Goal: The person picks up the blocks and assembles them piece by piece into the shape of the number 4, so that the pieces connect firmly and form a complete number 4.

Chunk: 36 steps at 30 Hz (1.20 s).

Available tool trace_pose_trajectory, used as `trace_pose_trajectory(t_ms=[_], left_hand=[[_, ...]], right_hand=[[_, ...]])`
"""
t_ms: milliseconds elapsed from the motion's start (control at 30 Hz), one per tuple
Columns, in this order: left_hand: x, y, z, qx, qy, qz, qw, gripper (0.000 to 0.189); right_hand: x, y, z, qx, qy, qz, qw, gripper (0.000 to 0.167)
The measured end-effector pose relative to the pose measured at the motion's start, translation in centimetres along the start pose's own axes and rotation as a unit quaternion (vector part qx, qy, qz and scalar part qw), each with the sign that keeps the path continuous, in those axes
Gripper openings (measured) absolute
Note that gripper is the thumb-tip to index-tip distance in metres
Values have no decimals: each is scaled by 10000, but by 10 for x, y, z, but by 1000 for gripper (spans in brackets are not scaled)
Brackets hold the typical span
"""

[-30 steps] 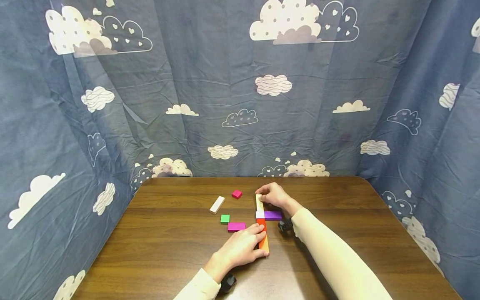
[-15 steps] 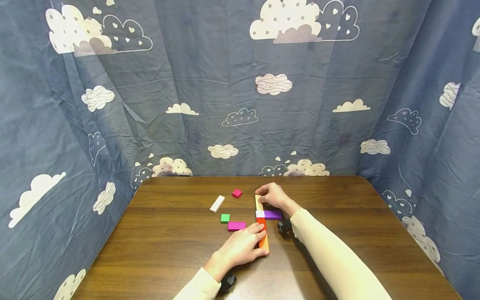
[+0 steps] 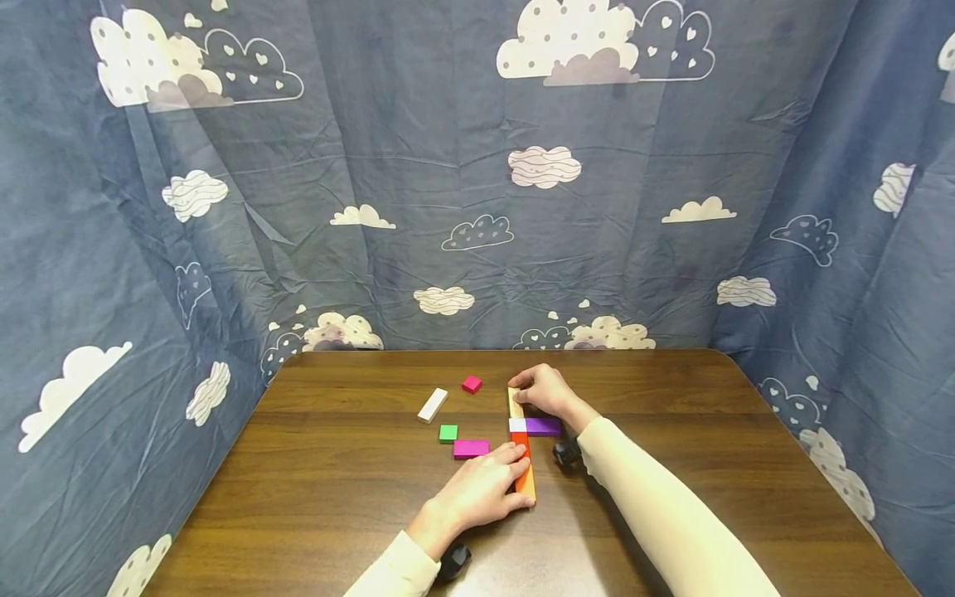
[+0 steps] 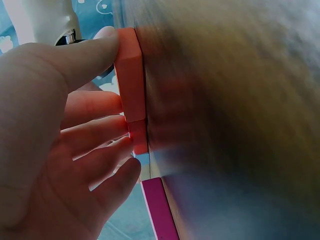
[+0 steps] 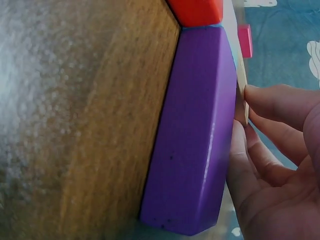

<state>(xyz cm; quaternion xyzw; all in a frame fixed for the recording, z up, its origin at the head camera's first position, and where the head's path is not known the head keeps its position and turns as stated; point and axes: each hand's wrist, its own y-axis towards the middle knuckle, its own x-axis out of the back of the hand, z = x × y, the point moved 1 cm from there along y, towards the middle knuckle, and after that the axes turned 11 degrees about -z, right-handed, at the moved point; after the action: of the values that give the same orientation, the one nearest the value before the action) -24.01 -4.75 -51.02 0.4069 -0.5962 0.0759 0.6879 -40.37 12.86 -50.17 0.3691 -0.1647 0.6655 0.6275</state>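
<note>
My right hand (image 3: pixel 547 390) pinches the far end of a natural-wood block (image 3: pixel 516 405) between thumb and fingertips; the right wrist view confirms contact at that end. The block lies flat on the brown wood-grain table (image 3: pixel 313 481) and forms the far end of a straight row. Next in the row, towards me, comes a pale blue block (image 3: pixel 518 426), then a red block (image 3: pixel 520 441), then an orange block (image 3: pixel 525 489), set end to end.

My left hand (image 3: pixel 483 489) rests on the near half of that row. Its thumb is at the near end of the orange block and its fingers reach forward to the red one, thumb and fingers well apart. I cannot tell how firmly they press.

A purple block (image 3: pixel 543 428) lies crosswise on the right of the row, one end at the pale blue block, just below my right wrist.

To the left of the row, near my left fingertips, lies a magenta block (image 3: pixel 472 449). A green block (image 3: pixel 448 434) is just beyond its left corner. Farther back are a slanted white block (image 3: pixel 433 405) and a small pinkish-red block (image 3: pixel 472 384), apart from each other. A dark blue cloud-print curtain (image 3: pixel 418 124) hangs behind the table.
</note>
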Motion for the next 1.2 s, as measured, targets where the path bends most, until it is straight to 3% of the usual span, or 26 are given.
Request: trace_pose_trajectory(t_ms=[300,667,1200], left_hand=[[-2,-2,2,51,-9,41,10000,56],[-2,1,3,-207,99,-281,9993,42],[-2,2,4,-301,155,-385,9987,46]], right_hand=[[-2,-4,0,24,10,-39,10000,30],[1,-5,1,150,-132,-32,9998,32],[3,-10,4,247,-294,-43,9993,34]])
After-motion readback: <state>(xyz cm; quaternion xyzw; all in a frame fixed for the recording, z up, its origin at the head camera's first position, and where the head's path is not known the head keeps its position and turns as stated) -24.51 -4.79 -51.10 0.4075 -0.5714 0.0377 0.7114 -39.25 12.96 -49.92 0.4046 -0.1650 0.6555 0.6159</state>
